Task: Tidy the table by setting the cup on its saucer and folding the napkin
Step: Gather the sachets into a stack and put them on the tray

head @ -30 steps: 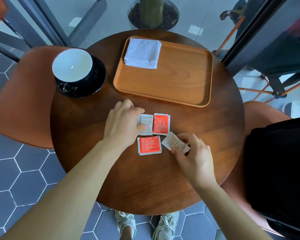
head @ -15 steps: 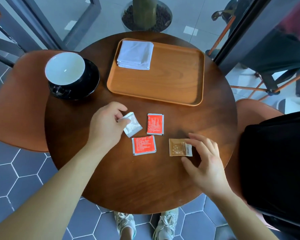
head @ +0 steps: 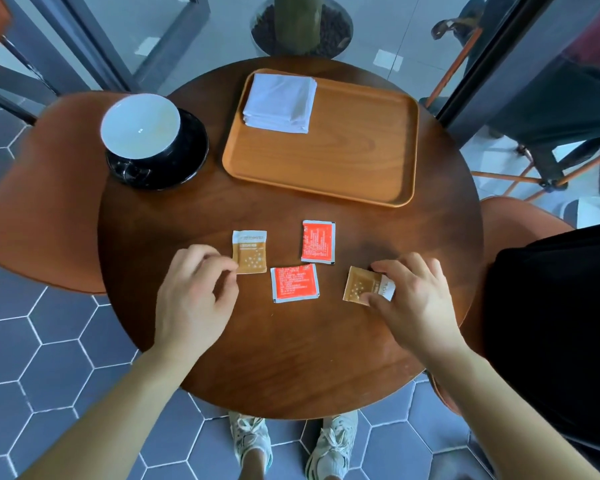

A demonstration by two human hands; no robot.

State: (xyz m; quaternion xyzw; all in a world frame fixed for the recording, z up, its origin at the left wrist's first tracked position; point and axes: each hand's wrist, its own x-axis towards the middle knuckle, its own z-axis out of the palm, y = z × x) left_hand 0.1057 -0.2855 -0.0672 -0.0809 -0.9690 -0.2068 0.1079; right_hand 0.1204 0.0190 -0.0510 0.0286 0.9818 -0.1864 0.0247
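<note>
- The cup (head: pixel 141 128) already sits on its saucer (head: pixel 193 161) at the counter's (head: pixel 291 358) far left. The napkin (head: pixel 279 102) lies folded in the far-left corner of the tray (head: pixel 343 168). Both named jobs look done to me.
- What's in hand now looks like an extra: sorting four sachets mid-counter (two tan, two red).
- Right hand (head: pixel 416 303): grip closed, fingers and thumb pinching the right tan packet (head: pixel 359 284) by its right end.
- Left hand (head: pixel 194 292): fingers curled, tips at the left edge of the left tan packet (head: pixel 250 252). Can't tell if that grip really has it or just touches it.
- The far red packet (head: pixel 317 242) and near red packet (head: pixel 294 283) lie flat between the tan ones, with neither hand on them.
- My guess for the next move: gather the sachets, maybe onto the tray. They're thin and flat, so it'll take a fingertip under an edge.
- The counter is round, dark, smooth wood. There's an orange chair (head: pixel 42 188) on the left, grey hex-tile floor (head: pixel 49 358) and a planter (head: pixel 302 26) past the far edge.
</note>
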